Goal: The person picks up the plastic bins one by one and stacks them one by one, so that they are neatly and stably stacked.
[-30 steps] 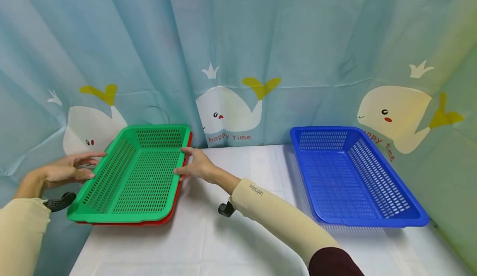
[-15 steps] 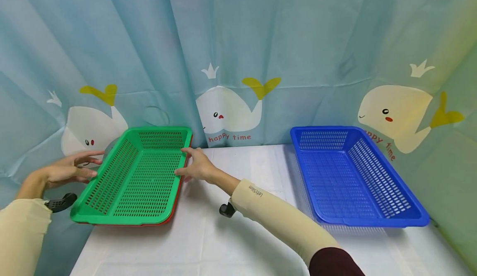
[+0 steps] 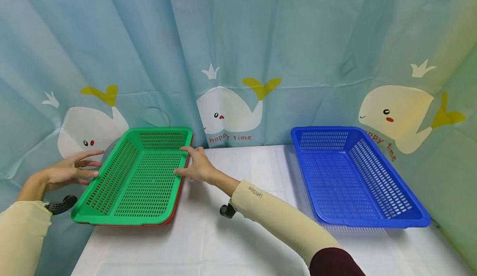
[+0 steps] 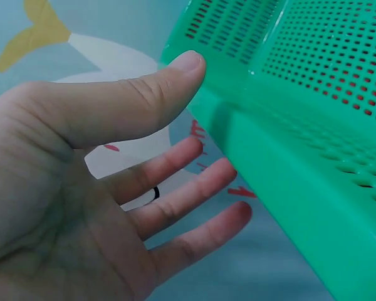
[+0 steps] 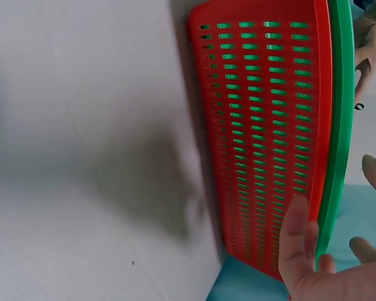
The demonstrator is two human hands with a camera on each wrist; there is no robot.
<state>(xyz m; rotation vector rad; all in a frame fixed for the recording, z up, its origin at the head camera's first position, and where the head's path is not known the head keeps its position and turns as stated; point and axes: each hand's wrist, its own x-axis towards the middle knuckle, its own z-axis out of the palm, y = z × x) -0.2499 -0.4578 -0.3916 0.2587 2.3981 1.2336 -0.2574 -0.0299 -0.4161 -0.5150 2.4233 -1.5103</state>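
A green perforated plastic basket (image 3: 152, 181) sits nested in a red basket (image 5: 254, 135), whose rim shows just under the green one. The pair stands at the left of the table. My left hand (image 3: 71, 170) is beside the left rim, fingers spread and mostly straight; in the left wrist view its thumb tip overlaps the green rim, and I cannot tell if it touches. At the right rim is my right hand (image 3: 201, 166), its thumb and forefinger spread over the edge. Other fingers of that hand lie along the red basket's outer wall in the right wrist view.
A blue perforated basket (image 3: 343, 181) stands at the right of the white-covered table (image 3: 238, 243), with a clear mesh-like edge (image 3: 303, 185) showing beneath it. Behind the table hangs a pale blue whale-print curtain (image 3: 298, 40). White tabletop lies between the basket stacks.
The green basket has settled slightly down and to the right, so less of the red rim shows. My left fingers have spread a little; the right hand has barely moved.
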